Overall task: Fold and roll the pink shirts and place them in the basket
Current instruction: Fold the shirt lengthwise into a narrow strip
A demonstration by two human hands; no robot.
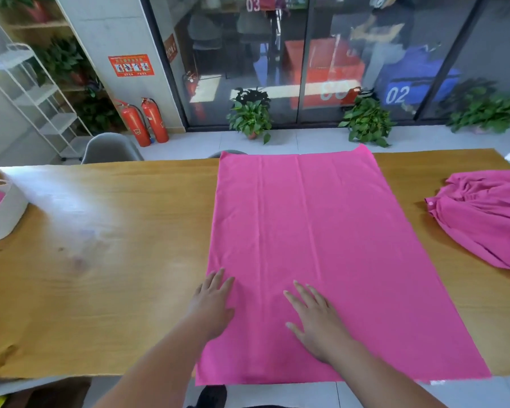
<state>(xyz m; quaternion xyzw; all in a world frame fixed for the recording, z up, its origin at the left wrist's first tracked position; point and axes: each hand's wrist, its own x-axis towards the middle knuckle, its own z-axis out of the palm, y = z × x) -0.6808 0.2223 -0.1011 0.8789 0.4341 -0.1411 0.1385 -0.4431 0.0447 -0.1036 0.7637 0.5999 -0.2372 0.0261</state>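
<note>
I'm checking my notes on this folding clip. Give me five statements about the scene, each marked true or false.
1. The left hand and the right hand rest open on the spread shirt. True.
2. The basket holds something pink. True.
3. The basket stands at the right end of the table. False: it stands at the left end.
4. The crumpled shirt lies on the floor. False: it lies on the table, to the right.
5. Beyond the table, potted plants stand on the floor. True.
</note>
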